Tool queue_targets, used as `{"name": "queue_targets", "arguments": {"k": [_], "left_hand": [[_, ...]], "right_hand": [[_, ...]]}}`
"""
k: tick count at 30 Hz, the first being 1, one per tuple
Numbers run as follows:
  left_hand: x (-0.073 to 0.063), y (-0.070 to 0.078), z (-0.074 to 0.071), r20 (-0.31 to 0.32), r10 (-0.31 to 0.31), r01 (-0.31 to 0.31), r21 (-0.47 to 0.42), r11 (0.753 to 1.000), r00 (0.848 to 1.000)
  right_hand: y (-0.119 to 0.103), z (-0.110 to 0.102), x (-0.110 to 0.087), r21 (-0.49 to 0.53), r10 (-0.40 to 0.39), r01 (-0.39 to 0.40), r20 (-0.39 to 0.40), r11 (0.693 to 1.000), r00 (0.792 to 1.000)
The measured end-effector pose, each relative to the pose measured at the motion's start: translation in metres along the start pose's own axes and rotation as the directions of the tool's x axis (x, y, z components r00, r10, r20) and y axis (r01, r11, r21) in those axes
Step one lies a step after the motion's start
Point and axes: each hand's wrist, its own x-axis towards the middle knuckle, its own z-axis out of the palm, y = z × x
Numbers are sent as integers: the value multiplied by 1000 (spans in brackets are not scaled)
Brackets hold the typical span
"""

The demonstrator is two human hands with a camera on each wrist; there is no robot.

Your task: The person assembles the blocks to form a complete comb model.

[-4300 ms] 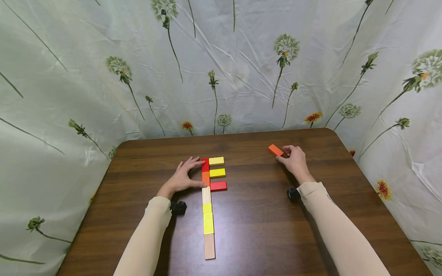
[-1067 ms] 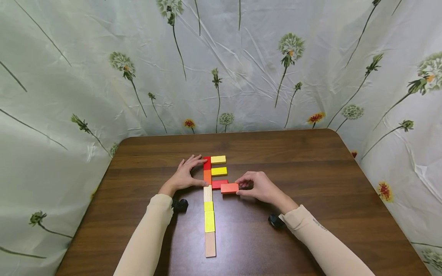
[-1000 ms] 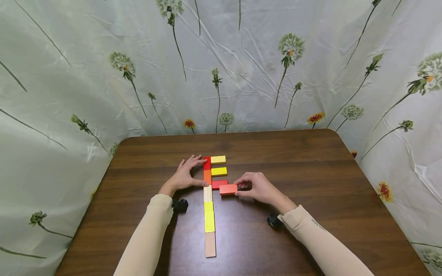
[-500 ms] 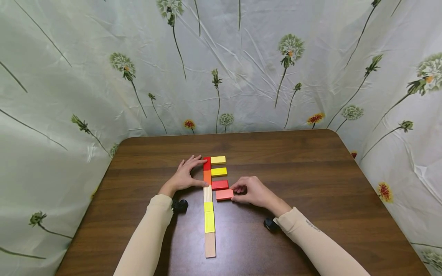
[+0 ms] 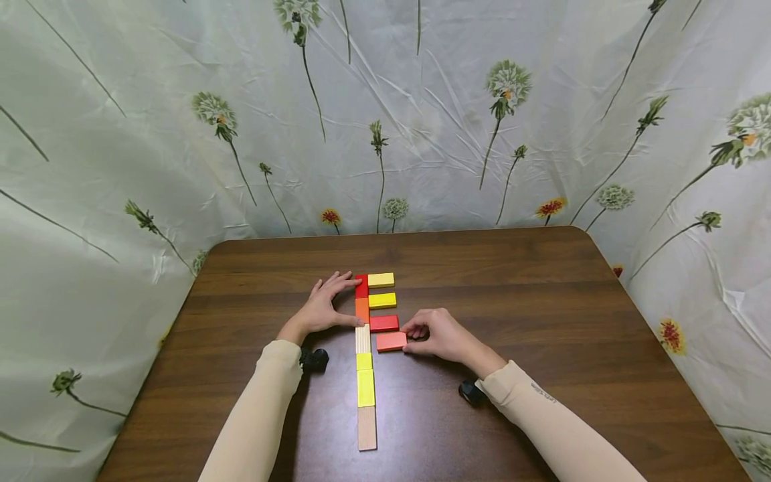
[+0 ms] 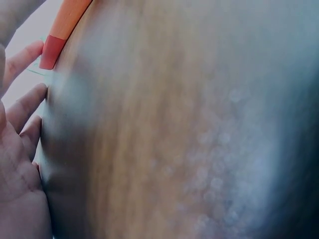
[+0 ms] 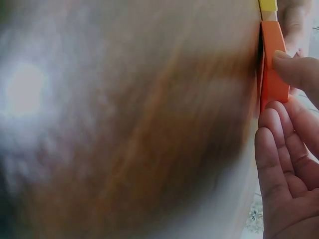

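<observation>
My right hand [image 5: 444,336] pinches an orange wooden block [image 5: 390,342] by its right end, thumb and fingertips on it. The right wrist view shows this orange block [image 7: 272,42] between thumb and fingers. It lies just in front of a red block [image 5: 383,323], with a narrow gap to the column on its left. My left hand [image 5: 319,309] has its fingers spread beside the column. Its index fingertip touches the red end block [image 5: 361,290], and its thumb tip lies where the orange column block [image 5: 361,309] meets a pale striped block [image 5: 363,339].
The column runs toward me through a short yellow block [image 5: 364,361], a longer yellow block [image 5: 365,388] and a plain wood block [image 5: 367,428]. A pale yellow block [image 5: 381,280] and a yellow block [image 5: 382,300] stick out rightward. Behind the brown table [image 5: 512,281] hangs a flowered curtain [image 5: 421,167].
My right hand has brought the orange block from the back right over to the column, then nearer to me, in front of the red block. The left hand has stayed in place.
</observation>
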Motion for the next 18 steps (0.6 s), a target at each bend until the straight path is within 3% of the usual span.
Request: {"name": "queue_targets", "arguments": {"k": [18], "left_hand": [[0, -2, 1, -8, 10, -10, 8, 1000, 1000]], "right_hand": [[-3, -2, 6, -41, 40, -37, 78, 998, 996]]}}
